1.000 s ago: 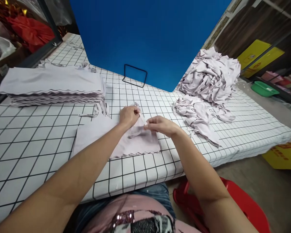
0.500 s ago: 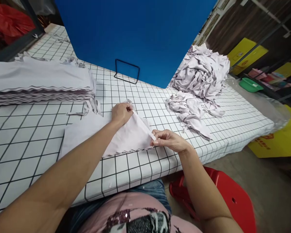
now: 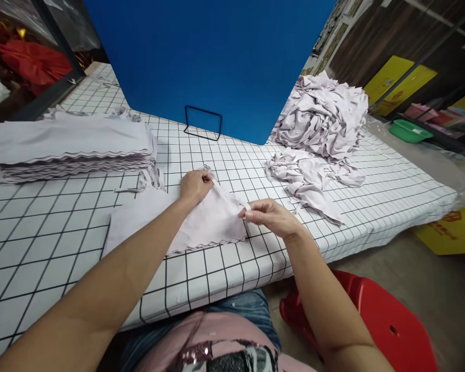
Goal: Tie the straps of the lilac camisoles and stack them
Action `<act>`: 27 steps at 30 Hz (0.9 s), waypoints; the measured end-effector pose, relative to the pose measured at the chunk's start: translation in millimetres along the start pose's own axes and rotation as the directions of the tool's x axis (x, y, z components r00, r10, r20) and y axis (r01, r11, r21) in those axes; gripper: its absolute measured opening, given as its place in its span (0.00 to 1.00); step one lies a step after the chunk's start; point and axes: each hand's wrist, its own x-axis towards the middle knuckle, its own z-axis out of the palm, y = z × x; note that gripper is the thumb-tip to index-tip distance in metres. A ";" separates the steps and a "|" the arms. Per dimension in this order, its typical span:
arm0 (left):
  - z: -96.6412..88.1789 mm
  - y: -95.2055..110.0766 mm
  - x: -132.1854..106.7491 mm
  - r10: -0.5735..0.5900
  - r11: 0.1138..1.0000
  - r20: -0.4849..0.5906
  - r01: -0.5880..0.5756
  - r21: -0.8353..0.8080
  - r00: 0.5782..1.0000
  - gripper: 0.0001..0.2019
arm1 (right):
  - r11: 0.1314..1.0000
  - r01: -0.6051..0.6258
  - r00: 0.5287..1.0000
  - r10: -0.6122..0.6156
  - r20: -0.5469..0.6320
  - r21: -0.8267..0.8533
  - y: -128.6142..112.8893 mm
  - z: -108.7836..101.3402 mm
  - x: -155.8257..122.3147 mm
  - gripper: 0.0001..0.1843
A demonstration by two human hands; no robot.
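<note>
A pale lilac-white fabric piece (image 3: pixel 213 222) lies flat on the checked tablecloth (image 3: pixel 201 271) in front of me, its near edge wavy. At its far corner my left hand (image 3: pixel 196 186) is closed, pinching the cloth. My right hand (image 3: pixel 269 214) is at the piece's right side, thumb and fingers pinched on a narrow fabric strip (image 3: pixel 247 206) along the edge. Whether that strip is still joined to the piece, I cannot make out. Left of my left hand lie a few thin fabric scraps (image 3: pixel 151 178).
A neat stack of cut fabric (image 3: pixel 70 142) sits at the left. On the right is a heap of crumpled fabric (image 3: pixel 325 113) with a smaller pile (image 3: pixel 298 173) before it. A blue board (image 3: pixel 217 62) stands at the back. A red stool (image 3: pixel 387 320) is at my right.
My right hand has risen slightly with the strip, and the fabric's right corner now lies flat on the table. My left hand keeps its pinch. The view has shifted a little.
</note>
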 end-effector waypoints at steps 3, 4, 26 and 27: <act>-1.8 1.2 -1.0 -0.005 1.000 -0.004 0.005 0.013 1.000 0.04 | 0.998 0.056 0.994 -0.054 -0.093 0.010 -12.0 0.7 28.4 0.12; -2.6 1.5 -1.4 -0.005 1.000 -0.006 0.006 0.015 1.000 0.04 | 0.997 0.066 0.993 -0.063 -0.095 0.026 -15.9 1.8 36.7 0.13; -43.7 2.8 -14.7 0.121 0.991 0.080 -0.124 0.040 0.989 0.10 | 0.985 0.170 0.972 -0.174 -0.157 -0.040 -8.1 17.1 81.5 0.13; -50.2 0.9 -21.9 0.172 0.983 0.152 -0.180 0.042 0.973 0.12 | 0.979 0.191 0.970 -0.201 -0.140 -0.076 -7.9 17.6 86.0 0.12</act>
